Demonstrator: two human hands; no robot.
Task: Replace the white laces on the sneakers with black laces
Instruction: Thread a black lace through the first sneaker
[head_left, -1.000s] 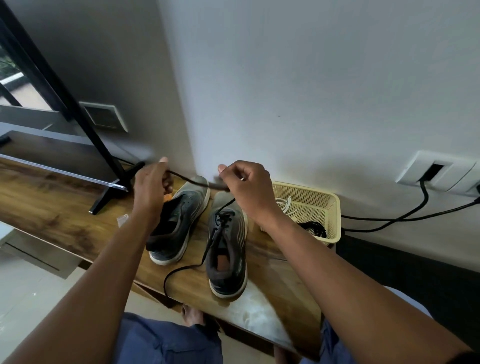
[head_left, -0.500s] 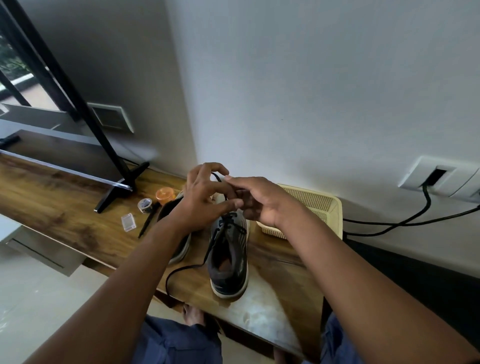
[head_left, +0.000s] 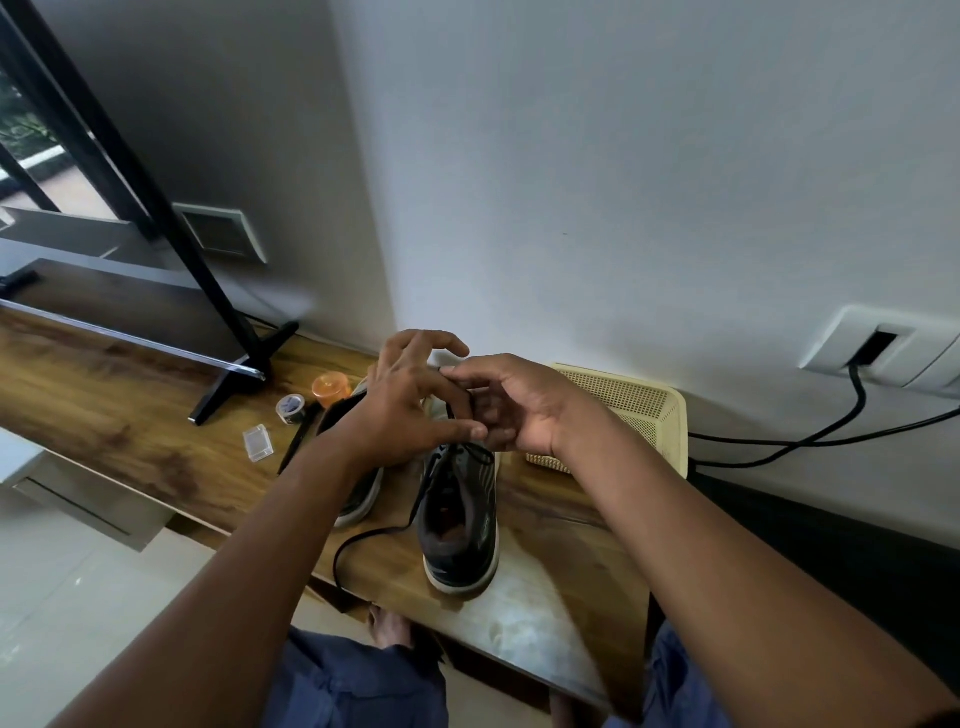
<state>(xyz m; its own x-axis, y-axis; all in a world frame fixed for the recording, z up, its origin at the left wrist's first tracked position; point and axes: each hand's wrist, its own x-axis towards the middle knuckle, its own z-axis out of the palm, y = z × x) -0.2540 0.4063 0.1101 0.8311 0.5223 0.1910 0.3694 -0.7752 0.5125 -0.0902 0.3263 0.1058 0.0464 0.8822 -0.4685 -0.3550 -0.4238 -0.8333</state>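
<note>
Two dark grey sneakers stand side by side on the wooden table (head_left: 130, 415). The right sneaker (head_left: 460, 514) has a black lace (head_left: 374, 535) threaded in its front eyelets; one loose end trails over the table's near edge. The left sneaker (head_left: 358, 499) is mostly hidden under my left forearm. Both hands meet above the right sneaker's toe. My right hand (head_left: 514, 405) pinches the black lace between thumb and forefinger. My left hand (head_left: 410, 400) is right beside it with thumb and fingers curved around the same lace.
A cream plastic basket (head_left: 639, 410) sits against the wall right of the shoes. Left of them lie an orange cap (head_left: 330, 387), a tape roll (head_left: 291, 408), a small clear box (head_left: 258, 442) and a black pen (head_left: 298, 441). A TV stand foot (head_left: 228, 379) and wall cables (head_left: 810, 436) are nearby.
My hands were spread apart stretching the lace a second ago; they have come together above the right sneaker's toe. The left sneaker is now covered by my left arm.
</note>
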